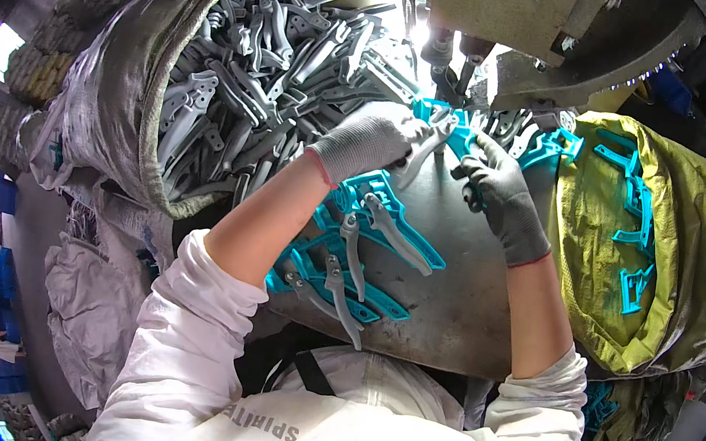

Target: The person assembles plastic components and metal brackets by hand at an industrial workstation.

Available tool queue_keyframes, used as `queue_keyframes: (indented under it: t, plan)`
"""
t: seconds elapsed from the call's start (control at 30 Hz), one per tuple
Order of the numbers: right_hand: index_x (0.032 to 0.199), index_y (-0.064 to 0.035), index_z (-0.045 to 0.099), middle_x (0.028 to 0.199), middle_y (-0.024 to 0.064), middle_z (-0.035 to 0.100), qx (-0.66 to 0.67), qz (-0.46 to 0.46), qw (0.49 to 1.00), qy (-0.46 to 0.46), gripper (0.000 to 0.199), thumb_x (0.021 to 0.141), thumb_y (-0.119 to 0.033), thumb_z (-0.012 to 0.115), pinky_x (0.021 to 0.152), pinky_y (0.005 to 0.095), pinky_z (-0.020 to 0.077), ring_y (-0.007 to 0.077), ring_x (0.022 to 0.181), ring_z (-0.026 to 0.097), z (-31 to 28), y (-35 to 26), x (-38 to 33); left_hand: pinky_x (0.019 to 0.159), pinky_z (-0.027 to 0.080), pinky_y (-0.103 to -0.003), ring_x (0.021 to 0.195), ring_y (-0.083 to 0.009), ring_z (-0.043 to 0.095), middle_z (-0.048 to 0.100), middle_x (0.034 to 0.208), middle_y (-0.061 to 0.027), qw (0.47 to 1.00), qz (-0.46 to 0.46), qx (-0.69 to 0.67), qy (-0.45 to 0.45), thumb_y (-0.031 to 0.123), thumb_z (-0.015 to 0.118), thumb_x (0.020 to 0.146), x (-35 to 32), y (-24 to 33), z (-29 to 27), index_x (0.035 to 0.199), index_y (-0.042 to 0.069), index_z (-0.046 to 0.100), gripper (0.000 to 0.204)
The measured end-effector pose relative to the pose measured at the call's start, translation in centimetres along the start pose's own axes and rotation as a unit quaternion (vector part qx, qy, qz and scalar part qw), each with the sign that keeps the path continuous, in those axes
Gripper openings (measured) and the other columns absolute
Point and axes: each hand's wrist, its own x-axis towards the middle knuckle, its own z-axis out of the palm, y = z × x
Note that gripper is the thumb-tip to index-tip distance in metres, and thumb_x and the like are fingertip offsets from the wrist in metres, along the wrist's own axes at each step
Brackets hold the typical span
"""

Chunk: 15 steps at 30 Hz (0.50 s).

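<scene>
On the bench (pixel 466 307), toward its near left corner, lie several assembled pieces with teal handles (pixel 367 249) and grey metal arms, some overlapping. Farther in, near the far edge under the machine (pixel 521 28), the gloved left hand (pixel 373 138) clasps a grey metal arm (pixel 420 153) while the gloved right hand (pixel 499 191) closes round a teal handle part (pixel 462 137), the two parts meeting between the hands. Off the left edge a sack of grey metal arms (pixel 256 74) stands open, and off the right edge a yellow-green sack (pixel 683 219) holds loose teal handles.
</scene>
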Motion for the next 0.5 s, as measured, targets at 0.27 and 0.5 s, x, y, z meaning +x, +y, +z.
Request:
queue_keyframes:
  t: [0.27,0.5]
  plan:
    - [0.137,-0.0041,0.034,0.076,0.0049,0.057,-0.010,-0.011,1.000,0.006,0.053,0.086,-0.004,0.049,0.038,0.0191,0.0387,0.0059,0.045,0.046,0.1,1.0,0.1,0.087,0.045,-0.042,0.102,-0.0348,0.056,0.057,0.111,-0.0208,0.979,-0.118,0.164,0.013,0.022,0.052,0.083,1.0,-6.6,0.5,0.105,0.007,0.060,0.028]
    - [0.139,-0.0028,0.030,0.076,0.0078,0.058,0.025,-0.032,0.999,0.022,0.056,0.086,-0.003,0.047,0.037,0.0195,0.0385,0.0060,0.046,0.047,0.4,-0.8,-1.1,0.083,0.046,-0.034,0.097,-0.0314,0.060,0.061,0.105,-0.0223,0.972,-0.212,-0.098,0.038,0.007,0.049,0.080,-3.2,-5.0,-3.4,0.114,-0.003,0.054,0.036]
